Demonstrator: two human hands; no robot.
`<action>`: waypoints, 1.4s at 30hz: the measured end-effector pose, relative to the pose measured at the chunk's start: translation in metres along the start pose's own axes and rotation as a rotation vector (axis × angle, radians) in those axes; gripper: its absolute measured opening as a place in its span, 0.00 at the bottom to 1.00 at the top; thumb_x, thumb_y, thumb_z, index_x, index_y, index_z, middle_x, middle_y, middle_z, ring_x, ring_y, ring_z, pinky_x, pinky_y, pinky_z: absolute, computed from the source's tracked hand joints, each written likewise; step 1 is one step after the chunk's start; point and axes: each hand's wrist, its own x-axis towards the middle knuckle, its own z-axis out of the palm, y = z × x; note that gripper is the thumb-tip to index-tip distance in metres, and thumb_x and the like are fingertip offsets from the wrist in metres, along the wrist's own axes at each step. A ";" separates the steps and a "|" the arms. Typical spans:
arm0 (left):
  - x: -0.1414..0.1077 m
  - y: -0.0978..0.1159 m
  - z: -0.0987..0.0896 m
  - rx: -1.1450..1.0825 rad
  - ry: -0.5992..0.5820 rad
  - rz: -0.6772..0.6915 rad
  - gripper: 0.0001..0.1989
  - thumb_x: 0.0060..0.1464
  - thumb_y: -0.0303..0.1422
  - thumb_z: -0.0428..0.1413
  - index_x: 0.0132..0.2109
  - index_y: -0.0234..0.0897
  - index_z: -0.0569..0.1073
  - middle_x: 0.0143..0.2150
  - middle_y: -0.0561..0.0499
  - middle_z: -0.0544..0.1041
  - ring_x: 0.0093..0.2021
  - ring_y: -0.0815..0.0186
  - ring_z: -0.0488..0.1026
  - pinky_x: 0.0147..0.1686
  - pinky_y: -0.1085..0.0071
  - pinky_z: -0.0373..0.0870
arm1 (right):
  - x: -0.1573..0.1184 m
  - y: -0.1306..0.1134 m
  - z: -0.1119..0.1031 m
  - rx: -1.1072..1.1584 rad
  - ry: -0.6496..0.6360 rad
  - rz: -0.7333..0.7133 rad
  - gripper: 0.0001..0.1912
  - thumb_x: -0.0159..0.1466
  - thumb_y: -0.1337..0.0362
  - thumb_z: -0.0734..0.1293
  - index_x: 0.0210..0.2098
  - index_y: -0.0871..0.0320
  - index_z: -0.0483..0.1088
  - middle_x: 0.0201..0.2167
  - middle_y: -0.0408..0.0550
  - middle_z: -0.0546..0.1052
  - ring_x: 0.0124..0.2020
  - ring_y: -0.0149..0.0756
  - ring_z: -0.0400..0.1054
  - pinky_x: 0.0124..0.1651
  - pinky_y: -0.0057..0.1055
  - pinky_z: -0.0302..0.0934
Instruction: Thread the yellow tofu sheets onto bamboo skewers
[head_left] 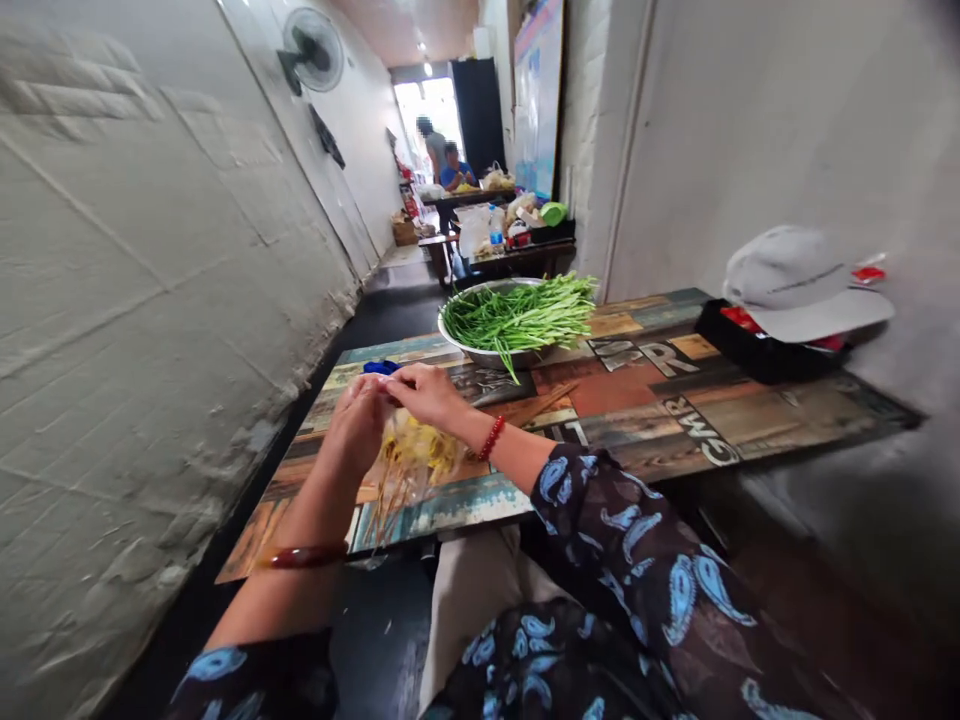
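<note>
My left hand (pixel 358 425) and my right hand (pixel 426 393) meet at the left part of the patterned table, fingers closed together at the top of a clear plastic bag (pixel 420 450). Yellow pieces and thin sticks show through the bag, the sticks pointing toward the table's near edge. What exactly the fingertips pinch is too small to tell apart from the bag's top. Just beyond my hands lies a blue object (pixel 381 367). A metal bowl (pixel 480 355) heaped with long green stalks (pixel 525 315) stands farther back.
At the table's right end, a pale cap (pixel 795 280) rests on a black tray (pixel 772 350) with red items. A thin stick lies on the table (pixel 637 400) in front of the bowl. Farther back are more tables with bags and a bottle (pixel 496 228), and two people. Walls flank both sides.
</note>
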 end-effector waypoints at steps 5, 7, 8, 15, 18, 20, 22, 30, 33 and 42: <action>-0.019 -0.001 -0.006 0.232 -0.085 -0.092 0.21 0.40 0.35 0.69 0.41 0.35 0.72 0.33 0.51 0.78 0.36 0.66 0.74 0.40 0.72 0.67 | -0.045 0.014 -0.006 0.060 0.119 0.022 0.14 0.68 0.70 0.63 0.52 0.58 0.73 0.49 0.50 0.76 0.48 0.35 0.71 0.55 0.33 0.63; -0.024 -0.002 -0.009 0.263 0.027 -0.093 0.17 0.40 0.33 0.67 0.37 0.35 0.70 0.29 0.52 0.77 0.32 0.67 0.73 0.37 0.73 0.66 | -0.074 0.025 -0.016 -0.030 0.105 -0.054 0.18 0.69 0.69 0.62 0.58 0.59 0.68 0.54 0.54 0.73 0.52 0.35 0.69 0.59 0.34 0.61; -0.025 -0.003 -0.011 0.259 0.111 -0.088 0.16 0.40 0.32 0.65 0.36 0.35 0.69 0.28 0.53 0.76 0.30 0.68 0.72 0.36 0.73 0.66 | -0.088 0.033 -0.023 -0.117 0.045 -0.101 0.19 0.68 0.69 0.63 0.58 0.61 0.68 0.54 0.55 0.73 0.55 0.37 0.67 0.60 0.34 0.59; -0.034 0.004 -0.005 0.232 0.369 -0.141 0.15 0.38 0.30 0.60 0.35 0.36 0.65 0.26 0.53 0.77 0.27 0.67 0.72 0.32 0.72 0.66 | -0.135 0.107 -0.078 -0.602 -0.201 -0.131 0.21 0.64 0.68 0.70 0.56 0.60 0.70 0.56 0.58 0.74 0.58 0.46 0.65 0.60 0.45 0.56; -0.039 0.005 -0.001 0.245 0.399 -0.131 0.16 0.37 0.30 0.60 0.36 0.36 0.66 0.25 0.52 0.77 0.26 0.67 0.71 0.31 0.72 0.66 | -0.142 0.131 -0.098 -0.668 -0.237 -0.150 0.11 0.66 0.68 0.69 0.49 0.56 0.75 0.48 0.52 0.79 0.51 0.40 0.70 0.58 0.40 0.56; -0.042 0.006 -0.001 0.254 0.414 -0.125 0.17 0.37 0.30 0.60 0.37 0.35 0.66 0.25 0.53 0.76 0.25 0.68 0.71 0.31 0.72 0.66 | -0.148 0.143 -0.110 -0.718 -0.220 -0.126 0.10 0.67 0.68 0.67 0.47 0.57 0.76 0.46 0.51 0.80 0.51 0.40 0.70 0.58 0.38 0.55; -0.044 0.005 -0.001 0.260 0.421 -0.128 0.17 0.37 0.31 0.61 0.37 0.36 0.65 0.25 0.53 0.76 0.25 0.68 0.72 0.31 0.72 0.66 | -0.153 0.151 -0.122 -0.771 -0.190 -0.081 0.11 0.68 0.69 0.65 0.49 0.57 0.76 0.47 0.53 0.79 0.52 0.41 0.69 0.57 0.38 0.55; -0.047 0.001 -0.006 0.245 0.417 -0.126 0.17 0.39 0.31 0.61 0.37 0.35 0.66 0.26 0.52 0.77 0.26 0.67 0.72 0.32 0.72 0.67 | -0.150 0.156 -0.132 -0.982 -0.227 0.027 0.11 0.71 0.64 0.62 0.48 0.61 0.73 0.47 0.58 0.76 0.51 0.46 0.68 0.53 0.38 0.57; -0.049 -0.004 -0.011 0.205 0.420 -0.124 0.17 0.39 0.31 0.62 0.37 0.36 0.65 0.26 0.51 0.77 0.26 0.67 0.72 0.32 0.71 0.67 | -0.153 0.151 -0.137 -1.077 -0.277 0.061 0.14 0.74 0.64 0.57 0.51 0.63 0.70 0.49 0.60 0.75 0.48 0.44 0.71 0.47 0.34 0.60; -0.050 -0.012 -0.008 0.114 0.436 -0.085 0.12 0.42 0.27 0.60 0.36 0.36 0.67 0.24 0.54 0.75 0.27 0.67 0.72 0.34 0.71 0.65 | -0.146 0.076 -0.234 -1.392 -0.561 0.073 0.13 0.73 0.66 0.58 0.52 0.62 0.71 0.41 0.60 0.79 0.44 0.45 0.76 0.44 0.34 0.64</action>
